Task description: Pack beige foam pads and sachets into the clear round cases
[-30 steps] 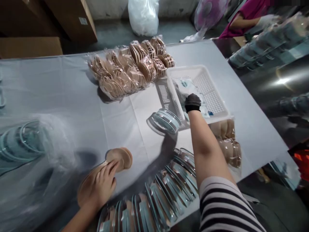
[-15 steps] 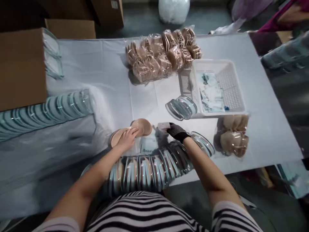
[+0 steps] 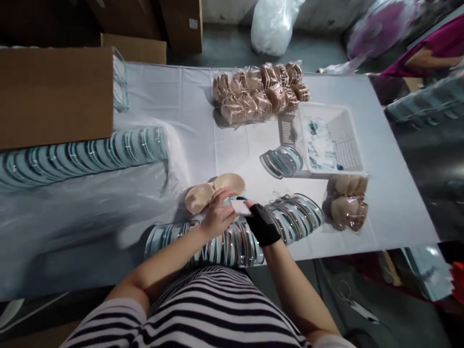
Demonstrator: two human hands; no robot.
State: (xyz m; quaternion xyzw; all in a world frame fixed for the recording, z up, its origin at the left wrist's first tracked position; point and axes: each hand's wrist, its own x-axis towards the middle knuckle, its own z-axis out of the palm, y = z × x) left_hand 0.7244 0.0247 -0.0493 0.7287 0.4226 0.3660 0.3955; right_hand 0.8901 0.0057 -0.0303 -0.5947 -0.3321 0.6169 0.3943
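My left hand (image 3: 218, 212) is closed at the left end of a small white card (image 3: 239, 207). My right hand (image 3: 262, 223), in a black fingerless glove, grips the card's right end with the thumb on top. Just beyond my left hand lie two beige bra cups, the left cup (image 3: 198, 197) and the right cup (image 3: 229, 182). A little teal shows behind the card; what it belongs to is hidden. Below both hands runs a long row of clear-wrapped packs (image 3: 232, 244) with teal and beige edges, partly covered by my forearms.
Bagged beige cups (image 3: 253, 99) stand at the table's far side, with more bagged cups (image 3: 350, 203) at right. A white basket (image 3: 357, 145) holds teal-printed packets near loose clear packs (image 3: 282, 162). At left are a teal pack row (image 3: 83, 154) and a cardboard box (image 3: 54, 96). Another person's arm (image 3: 427, 59) shows upper right.
My left hand has come off the left bra cup and moved right to the white card. My right hand has drawn nearer with the card. The view has shifted, too.
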